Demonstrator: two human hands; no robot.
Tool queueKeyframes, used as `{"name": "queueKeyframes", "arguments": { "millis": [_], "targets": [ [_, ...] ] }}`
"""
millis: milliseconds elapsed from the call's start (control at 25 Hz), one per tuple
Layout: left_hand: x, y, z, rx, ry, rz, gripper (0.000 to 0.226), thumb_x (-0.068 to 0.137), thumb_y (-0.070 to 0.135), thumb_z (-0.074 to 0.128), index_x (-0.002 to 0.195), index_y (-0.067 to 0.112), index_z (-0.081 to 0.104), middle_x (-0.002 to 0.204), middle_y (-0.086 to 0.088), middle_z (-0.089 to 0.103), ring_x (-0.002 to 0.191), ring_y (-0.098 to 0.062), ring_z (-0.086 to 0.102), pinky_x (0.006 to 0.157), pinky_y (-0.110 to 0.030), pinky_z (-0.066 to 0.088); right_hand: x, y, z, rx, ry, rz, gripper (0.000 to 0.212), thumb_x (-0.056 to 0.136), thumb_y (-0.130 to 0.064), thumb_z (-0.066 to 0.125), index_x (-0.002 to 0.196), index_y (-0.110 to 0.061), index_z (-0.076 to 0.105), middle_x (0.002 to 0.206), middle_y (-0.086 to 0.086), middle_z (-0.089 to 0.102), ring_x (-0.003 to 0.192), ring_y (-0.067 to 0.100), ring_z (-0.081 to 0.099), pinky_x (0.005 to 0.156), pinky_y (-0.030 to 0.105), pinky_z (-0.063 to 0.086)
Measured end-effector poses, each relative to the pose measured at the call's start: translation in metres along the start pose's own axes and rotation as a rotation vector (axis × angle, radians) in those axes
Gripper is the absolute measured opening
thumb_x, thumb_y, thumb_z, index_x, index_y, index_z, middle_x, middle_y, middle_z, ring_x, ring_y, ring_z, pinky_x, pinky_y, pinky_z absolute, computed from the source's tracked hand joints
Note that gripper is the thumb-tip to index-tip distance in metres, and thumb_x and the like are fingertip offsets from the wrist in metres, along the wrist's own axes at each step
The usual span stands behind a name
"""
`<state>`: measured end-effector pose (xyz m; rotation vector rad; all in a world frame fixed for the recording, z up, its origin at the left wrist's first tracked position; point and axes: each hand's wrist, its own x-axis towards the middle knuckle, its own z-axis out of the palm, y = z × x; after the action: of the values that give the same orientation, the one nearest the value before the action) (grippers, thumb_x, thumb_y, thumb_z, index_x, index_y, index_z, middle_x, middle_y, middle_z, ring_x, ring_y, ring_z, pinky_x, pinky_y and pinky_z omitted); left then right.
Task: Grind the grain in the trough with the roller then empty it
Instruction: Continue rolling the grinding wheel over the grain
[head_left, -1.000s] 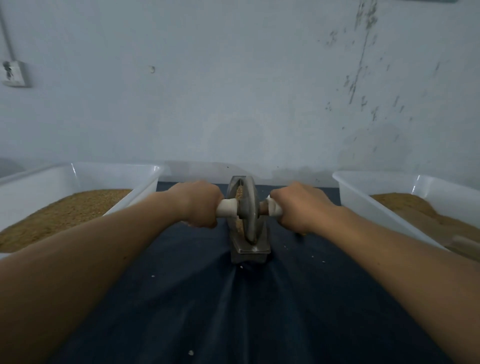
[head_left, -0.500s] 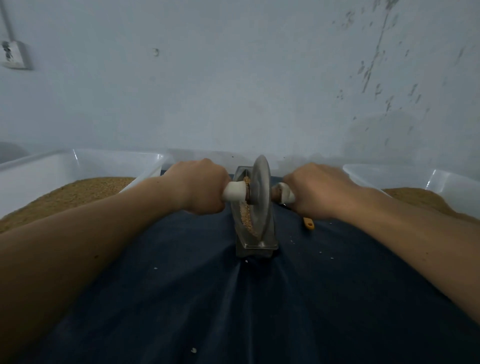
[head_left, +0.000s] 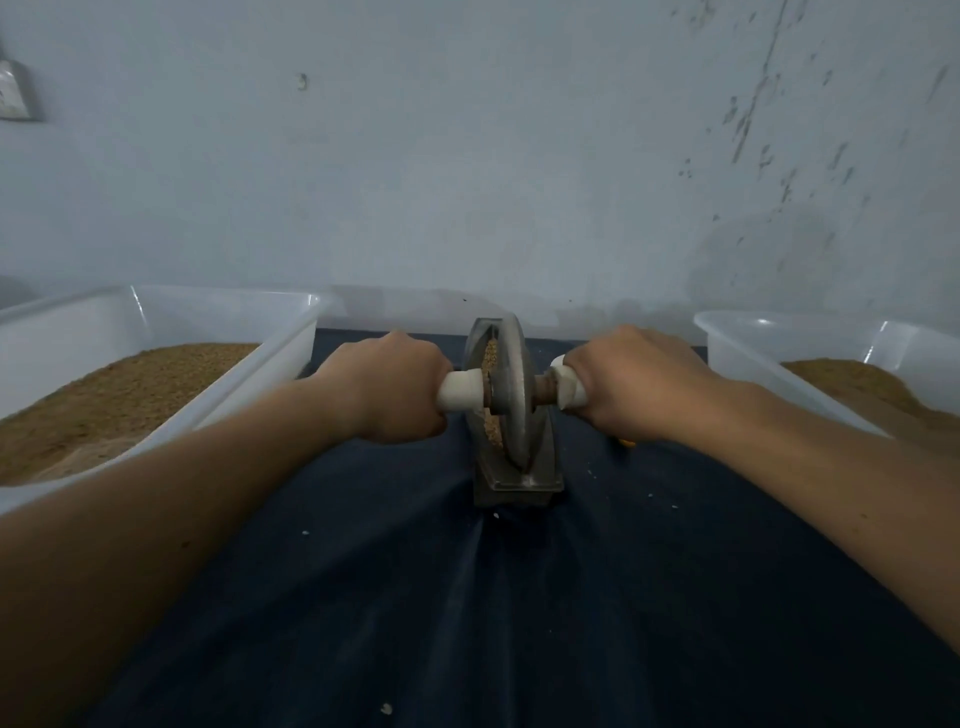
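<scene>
Grip: left hand (head_left: 387, 387), right hand (head_left: 636, 384), fingers of both clamped round white handles (head_left: 460, 389) either side of roller (head_left: 511, 384). Roller upright in narrow metal trough (head_left: 519, 483), 12 o'clock on dark-clothed worktop (head_left: 467, 623); grain (head_left: 492, 426) visible along disc's left face. Likely mid-grind. Press evenly both sides, axle level, run full trough length, stop short of ends. Flanking: left tub (head_left: 208, 312) at 9 o'clock, right tub (head_left: 753, 338) at 3, both holding grain. Small orange object (head_left: 626, 443) under right hand: may snag.
</scene>
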<state>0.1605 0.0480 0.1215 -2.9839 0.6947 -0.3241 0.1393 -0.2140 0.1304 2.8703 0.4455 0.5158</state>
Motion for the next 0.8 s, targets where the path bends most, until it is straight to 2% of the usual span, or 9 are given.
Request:
{"name": "queueKeyframes", "arguments": {
  "millis": [160, 320, 480, 640, 800],
  "targets": [
    [0.005, -0.002, 0.016, -0.007, 0.029, -0.048, 0.018, 0.076, 0.044, 0.065, 0.073, 0.037, 0.049, 0.073, 0.012, 0.055, 0.062, -0.005, 0.051, 0.050, -0.026, 0.034, 0.005, -0.005, 0.016, -0.090, 0.102, 0.032, 0.015, 0.078, -0.032, 0.062, 0.067, -0.031, 0.051, 0.062, -0.010, 0.052, 0.052, 0.011, 0.049, 0.044, 0.023, 0.029],
    [0.017, 0.000, 0.024, 0.072, 0.125, -0.065, 0.014, 0.077, 0.044, 0.061, 0.074, 0.037, 0.050, 0.071, 0.012, 0.053, 0.057, -0.007, 0.048, 0.046, -0.024, 0.028, 0.010, -0.005, 0.033, -0.126, 0.130, 0.091, 0.014, 0.079, -0.036, 0.059, 0.068, -0.029, 0.053, 0.062, -0.009, 0.053, 0.054, 0.013, 0.050, 0.046, 0.024, 0.033],
    [0.031, -0.004, 0.029, 0.090, 0.139, -0.066, 0.014, 0.078, 0.044, 0.061, 0.073, 0.037, 0.050, 0.070, 0.011, 0.055, 0.057, -0.009, 0.049, 0.047, -0.025, 0.030, 0.017, -0.004, 0.045, -0.117, 0.162, 0.123, 0.019, 0.079, -0.035, 0.059, 0.065, -0.028, 0.050, 0.061, -0.007, 0.053, 0.053, 0.015, 0.051, 0.048, 0.025, 0.038],
    [0.045, -0.013, 0.041, 0.054, 0.126, -0.090, 0.015, 0.077, 0.046, 0.062, 0.073, 0.035, 0.052, 0.071, 0.011, 0.056, 0.058, -0.009, 0.050, 0.047, -0.025, 0.029, 0.037, -0.001, 0.053, -0.177, 0.202, 0.104, 0.030, 0.078, -0.036, 0.064, 0.058, -0.027, 0.043, 0.056, -0.005, 0.047, 0.047, 0.015, 0.043, 0.046, 0.022, 0.031],
    [0.061, -0.019, 0.045, 0.040, 0.105, -0.095, 0.012, 0.080, 0.045, 0.063, 0.083, 0.034, 0.060, 0.073, 0.008, 0.057, 0.064, -0.015, 0.055, 0.054, -0.030, 0.040, 0.056, 0.003, 0.060, -0.182, 0.183, 0.100, 0.027, 0.077, -0.040, 0.063, 0.061, -0.028, 0.047, 0.059, -0.005, 0.044, 0.048, 0.014, 0.038, 0.047, 0.022, 0.025]
  ]
}}
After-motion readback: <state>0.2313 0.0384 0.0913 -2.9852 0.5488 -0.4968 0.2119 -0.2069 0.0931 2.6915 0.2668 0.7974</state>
